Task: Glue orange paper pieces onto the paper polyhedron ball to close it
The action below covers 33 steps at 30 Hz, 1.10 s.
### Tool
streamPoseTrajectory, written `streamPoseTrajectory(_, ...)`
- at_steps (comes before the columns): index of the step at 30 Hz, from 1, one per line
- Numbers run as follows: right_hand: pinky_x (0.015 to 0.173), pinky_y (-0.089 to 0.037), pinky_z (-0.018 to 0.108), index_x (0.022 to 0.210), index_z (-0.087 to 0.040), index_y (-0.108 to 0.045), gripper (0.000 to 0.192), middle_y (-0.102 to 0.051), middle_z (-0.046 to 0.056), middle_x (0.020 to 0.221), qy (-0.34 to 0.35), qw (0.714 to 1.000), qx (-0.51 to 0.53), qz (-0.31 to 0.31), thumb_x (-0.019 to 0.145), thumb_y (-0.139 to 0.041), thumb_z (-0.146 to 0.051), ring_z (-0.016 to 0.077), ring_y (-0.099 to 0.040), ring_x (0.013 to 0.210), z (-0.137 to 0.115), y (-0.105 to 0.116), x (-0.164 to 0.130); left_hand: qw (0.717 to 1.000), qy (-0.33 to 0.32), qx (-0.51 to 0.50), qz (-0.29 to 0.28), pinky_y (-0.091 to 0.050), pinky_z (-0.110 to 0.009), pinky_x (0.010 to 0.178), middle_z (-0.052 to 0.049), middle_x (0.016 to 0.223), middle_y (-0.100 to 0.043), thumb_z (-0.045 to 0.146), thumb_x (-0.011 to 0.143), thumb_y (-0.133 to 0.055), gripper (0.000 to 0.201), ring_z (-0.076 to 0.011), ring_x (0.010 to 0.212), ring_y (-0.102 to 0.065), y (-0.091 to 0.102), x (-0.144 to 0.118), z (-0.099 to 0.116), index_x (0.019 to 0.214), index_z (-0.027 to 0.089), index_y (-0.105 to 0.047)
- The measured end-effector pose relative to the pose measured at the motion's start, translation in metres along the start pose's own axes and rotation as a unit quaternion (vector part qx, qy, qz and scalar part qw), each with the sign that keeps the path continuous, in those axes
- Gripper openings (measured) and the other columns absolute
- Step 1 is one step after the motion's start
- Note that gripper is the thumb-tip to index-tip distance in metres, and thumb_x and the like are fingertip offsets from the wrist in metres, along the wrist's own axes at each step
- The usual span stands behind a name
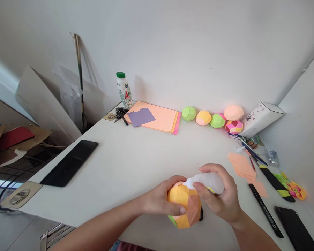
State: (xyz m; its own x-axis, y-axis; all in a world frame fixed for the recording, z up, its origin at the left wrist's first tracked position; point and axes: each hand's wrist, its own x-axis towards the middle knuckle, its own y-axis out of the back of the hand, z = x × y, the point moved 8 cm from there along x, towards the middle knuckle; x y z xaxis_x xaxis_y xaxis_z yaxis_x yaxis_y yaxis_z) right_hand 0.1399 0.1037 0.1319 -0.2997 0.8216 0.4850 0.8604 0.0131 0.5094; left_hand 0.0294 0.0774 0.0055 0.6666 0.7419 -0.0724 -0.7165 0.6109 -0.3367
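Now, L to R: black phone flat on white table; left hand cups orange-yellow paper ball near front edge; right hand grips glue bottle, nozzle touching ball; peach paper pcs beside.

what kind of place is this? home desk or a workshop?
Most likely a home craft desk in a room corner, not a workshop: a white table against plain walls, a stack of coloured paper, finished paper balls lined up, plus keys and a phone.
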Motion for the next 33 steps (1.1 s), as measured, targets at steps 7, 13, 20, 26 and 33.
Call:
streamPoseTrajectory(7,0.039,-0.047,0.022,0.091,-0.024,-0.055,0.017,-0.057,-0.006,0.056,0.003,1.000,0.021,-0.002,0.079,-0.067,-0.028,0.0128,-0.056,0.044,-0.003,0.000,0.001,1.000,-0.004,-0.001,-0.002,-0.048,-0.034,0.078,-0.008,0.111,-0.058,0.046,0.069,-0.078,0.073,-0.0229,0.096,-0.058,-0.001,0.000,0.003,0.127,0.019,-0.043)
streamPoseTrajectory(13,0.035,-0.043,0.021,0.093,-0.025,-0.053,0.019,-0.056,-0.007,0.055,-0.001,0.999,0.051,-0.008,0.080,-0.066,-0.026,0.0118,-0.054,0.041,-0.001,0.000,-0.001,1.000,-0.005,-0.004,0.003,-0.048,-0.035,0.077,-0.008,0.110,-0.058,0.046,0.068,-0.079,0.077,-0.0230,0.095,-0.058,-0.002,-0.002,0.002,0.129,0.019,-0.041)
streamPoseTrajectory(20,0.032,-0.039,0.022,0.089,-0.023,-0.055,0.019,-0.060,-0.003,0.061,-0.007,1.000,0.011,0.018,0.077,-0.068,-0.029,0.0112,-0.051,0.039,0.003,0.008,0.000,0.999,-0.007,-0.019,0.025,-0.048,-0.032,0.075,-0.007,0.108,-0.056,0.037,0.068,-0.080,0.072,-0.0199,0.090,-0.057,0.000,-0.002,0.000,0.127,0.020,-0.042)
streamPoseTrajectory(26,0.035,-0.040,0.022,0.090,-0.024,-0.056,0.018,-0.060,-0.004,0.063,0.014,1.000,0.000,0.026,0.077,-0.069,-0.026,0.0110,-0.051,0.041,-0.002,0.008,0.001,0.999,0.003,-0.014,0.036,-0.047,-0.033,0.076,-0.007,0.108,-0.057,0.032,0.068,-0.079,0.072,-0.0206,0.092,-0.057,0.001,-0.002,-0.001,0.127,0.020,-0.041)
streamPoseTrajectory(33,0.033,-0.038,0.021,0.091,-0.024,-0.055,0.019,-0.054,-0.006,0.056,0.020,1.000,0.019,0.015,0.078,-0.068,-0.023,0.0103,-0.048,0.038,-0.001,0.005,0.000,0.999,0.003,-0.014,0.038,-0.048,-0.034,0.076,-0.008,0.110,-0.056,0.030,0.067,-0.077,0.072,-0.0214,0.092,-0.057,0.000,-0.002,0.003,0.127,0.019,-0.040)
